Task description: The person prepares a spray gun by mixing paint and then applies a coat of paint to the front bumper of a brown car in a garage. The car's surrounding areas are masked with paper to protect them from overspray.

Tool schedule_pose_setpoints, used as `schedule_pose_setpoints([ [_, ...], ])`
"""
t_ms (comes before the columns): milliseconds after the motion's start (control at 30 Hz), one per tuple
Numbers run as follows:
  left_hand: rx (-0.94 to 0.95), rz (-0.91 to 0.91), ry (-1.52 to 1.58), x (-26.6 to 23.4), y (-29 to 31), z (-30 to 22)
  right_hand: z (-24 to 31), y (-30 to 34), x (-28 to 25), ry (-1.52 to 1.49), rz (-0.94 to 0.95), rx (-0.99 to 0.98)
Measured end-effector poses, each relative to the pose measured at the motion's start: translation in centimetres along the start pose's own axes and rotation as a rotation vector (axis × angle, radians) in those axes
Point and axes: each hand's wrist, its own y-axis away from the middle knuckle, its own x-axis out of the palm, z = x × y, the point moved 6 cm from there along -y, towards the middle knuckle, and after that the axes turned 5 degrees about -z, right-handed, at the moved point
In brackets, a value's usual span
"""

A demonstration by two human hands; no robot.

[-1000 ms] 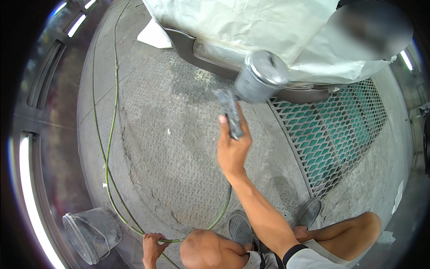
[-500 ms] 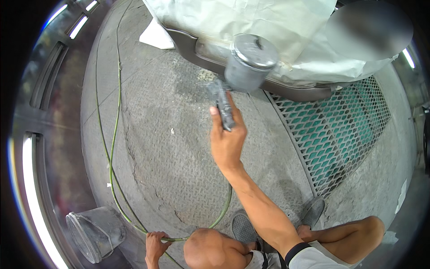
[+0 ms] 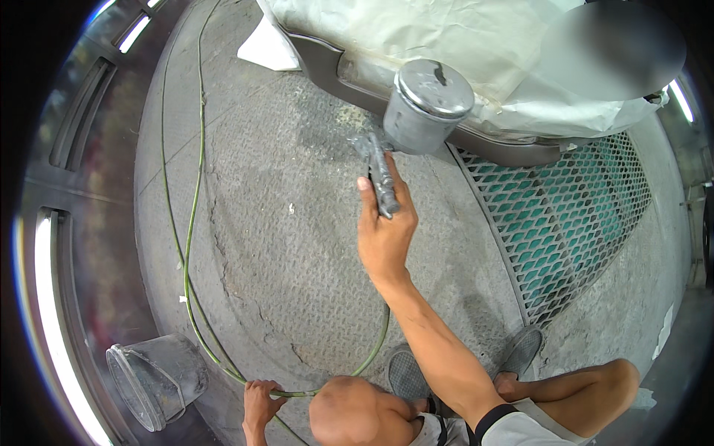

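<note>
My right hand is closed round a spray gun wrapped in smeared clear film, with a lidded metal cup at its far right. The gun is held out in front of a dark bumper-like trim piece, and the cup overlaps part of that trim in view. Whether the gun touches it I cannot tell. Low on the left, beside my knee, my left hand is wrapped round a green hose. The hose runs on past my knee and passes behind my right forearm.
Pale masking sheet covers the body above the trim. A metal floor grating with green beneath lies at right. A grey bucket lies tipped at lower left. Hose loops cross the worn floor on the left.
The view has shifted slightly. My right hand and the spray gun have moved a little right and back from the trim, and look less blurred. My left hand stays on the hose.
</note>
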Motion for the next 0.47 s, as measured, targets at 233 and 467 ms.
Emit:
schedule_pose_setpoints([
  [233, 0.027, -0.05, 0.014, 0.1, -0.2, 0.3, -0.2, -0.1, 1.2, -0.07, -0.029, -0.017],
  [467, 0.018, 0.004, -0.053, 1.8, -0.1, 2.1, -1.4, 4.3, -2.7, 0.016, -0.156, -0.169],
])
